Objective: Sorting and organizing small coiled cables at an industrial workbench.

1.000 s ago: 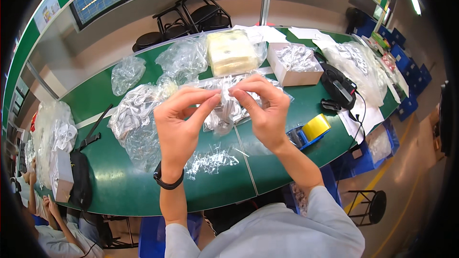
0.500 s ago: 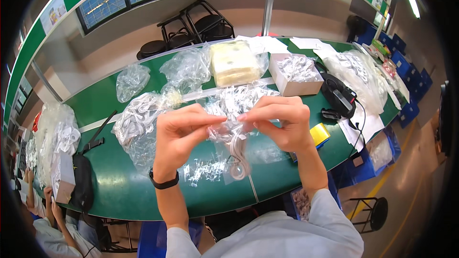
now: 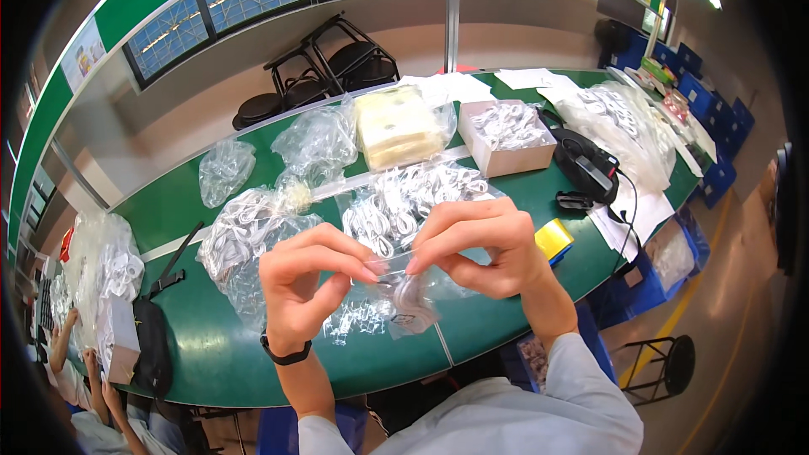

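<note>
A small clear plastic bag (image 3: 413, 320) hangs over the near part of the table with a coiled white cable (image 3: 410, 297) inside. My left hand (image 3: 305, 280) pinches the left side of the bag's top edge between thumb and fingers. On the other side, my right hand (image 3: 482, 251) pinches the same edge, its fingertips close to the left ones. Just beyond the hands lies a pile of coiled white cables (image 3: 413, 198) on an opened plastic bag. Small white pieces (image 3: 350, 320) are scattered on the table beside my left hand.
The green table (image 3: 227, 345) bears a bag of white cables (image 3: 240, 227), a stack of yellowish packs (image 3: 400, 128), and a cardboard box of white items (image 3: 510, 139). A yellow roll (image 3: 554, 242) and a black device (image 3: 590, 170) lie right. Another person's hands (image 3: 97, 379) work at far left.
Both hands have come a little lower, with the bag's top edge still pinched. The bag with the cable has dropped and tilted slightly. The whole view has shifted a little.
</note>
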### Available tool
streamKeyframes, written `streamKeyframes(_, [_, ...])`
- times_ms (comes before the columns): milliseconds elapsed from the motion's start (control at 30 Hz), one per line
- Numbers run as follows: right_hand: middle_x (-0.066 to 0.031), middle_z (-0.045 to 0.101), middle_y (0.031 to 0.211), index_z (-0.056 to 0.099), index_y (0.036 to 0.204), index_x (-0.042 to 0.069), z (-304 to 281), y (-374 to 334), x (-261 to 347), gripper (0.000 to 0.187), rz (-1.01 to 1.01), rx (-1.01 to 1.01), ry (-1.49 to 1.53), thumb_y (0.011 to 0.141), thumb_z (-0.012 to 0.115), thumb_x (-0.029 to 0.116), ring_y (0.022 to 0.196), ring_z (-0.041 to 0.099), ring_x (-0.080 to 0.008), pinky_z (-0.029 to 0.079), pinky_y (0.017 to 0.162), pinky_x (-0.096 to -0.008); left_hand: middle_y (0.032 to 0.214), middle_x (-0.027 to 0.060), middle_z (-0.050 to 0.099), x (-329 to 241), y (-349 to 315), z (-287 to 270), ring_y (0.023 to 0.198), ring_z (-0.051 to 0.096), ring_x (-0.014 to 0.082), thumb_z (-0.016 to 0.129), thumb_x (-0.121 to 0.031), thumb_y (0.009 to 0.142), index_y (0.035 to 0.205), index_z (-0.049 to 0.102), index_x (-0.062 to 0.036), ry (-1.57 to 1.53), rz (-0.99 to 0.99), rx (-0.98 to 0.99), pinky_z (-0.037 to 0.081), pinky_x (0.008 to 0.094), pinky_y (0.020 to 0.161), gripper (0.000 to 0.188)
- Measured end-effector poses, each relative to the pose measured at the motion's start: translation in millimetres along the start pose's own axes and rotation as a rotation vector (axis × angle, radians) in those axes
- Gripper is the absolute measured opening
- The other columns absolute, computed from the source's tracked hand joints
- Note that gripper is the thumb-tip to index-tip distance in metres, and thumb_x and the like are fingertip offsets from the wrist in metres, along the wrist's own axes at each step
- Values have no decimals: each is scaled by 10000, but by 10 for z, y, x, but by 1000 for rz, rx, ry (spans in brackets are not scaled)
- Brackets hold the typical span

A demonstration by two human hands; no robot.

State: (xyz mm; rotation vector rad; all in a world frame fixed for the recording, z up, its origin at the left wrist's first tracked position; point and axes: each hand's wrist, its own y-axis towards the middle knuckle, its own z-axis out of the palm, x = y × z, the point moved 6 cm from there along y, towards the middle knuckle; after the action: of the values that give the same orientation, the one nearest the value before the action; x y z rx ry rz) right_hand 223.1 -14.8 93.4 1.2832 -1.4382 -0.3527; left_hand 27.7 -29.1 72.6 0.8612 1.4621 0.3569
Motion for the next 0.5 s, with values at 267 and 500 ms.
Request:
streamKeyframes(267, [-126, 708, 901, 744, 962, -9, -31, -10, -25, 256, 54, -28, -63, 729, 721, -112, 797, 687, -230, 543, 727, -305, 929, 151, 707, -38, 24, 53, 889, 672, 222, 643, 18, 799, 917, 750, 35, 103, -21, 7, 523, 315, 818, 160])
streamKeyframes(500, [-95, 705, 900, 752, 975, 28, -81, -34, -113, 281, 104, -77, -95, 740, 736, -124, 834, 686, -215, 540, 732, -298, 1055, 135, 675, 92, -1, 44, 993, 651, 201, 649, 135, 791, 1093, 697, 48, 10, -145, -40, 517, 312, 875, 318])
